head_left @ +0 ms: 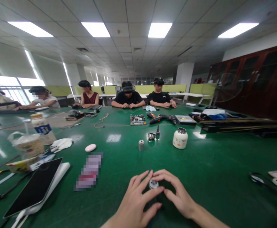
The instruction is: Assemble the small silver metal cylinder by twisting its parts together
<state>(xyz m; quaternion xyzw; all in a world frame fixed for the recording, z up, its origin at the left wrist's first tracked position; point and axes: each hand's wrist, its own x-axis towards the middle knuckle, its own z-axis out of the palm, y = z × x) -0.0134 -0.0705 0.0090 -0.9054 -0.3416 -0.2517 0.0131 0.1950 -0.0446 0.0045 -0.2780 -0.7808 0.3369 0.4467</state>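
Observation:
A small round silver metal part [153,184] is on the green table between my hands, with its top showing; its lower side is hidden by my fingers. My left hand [136,199] curves around its left and near sides, the index finger crossing in front and the thumb held lower and apart. From the right, my right hand [179,193] arches over, fingertips at the far edge and thumb near the left index fingertip. Beyond them stand a small metal cylinder [141,145], a dark metal cap-like piece [151,136] and a dark stepped fitting [157,132].
A cream bottle [180,139] without a lid stands to the right. Farther back are a circuit board [137,119] and power drills [157,118]. A tablet [35,186], drinks cup [28,144] and pink oval object [91,147] lie left. Several people sit across the table.

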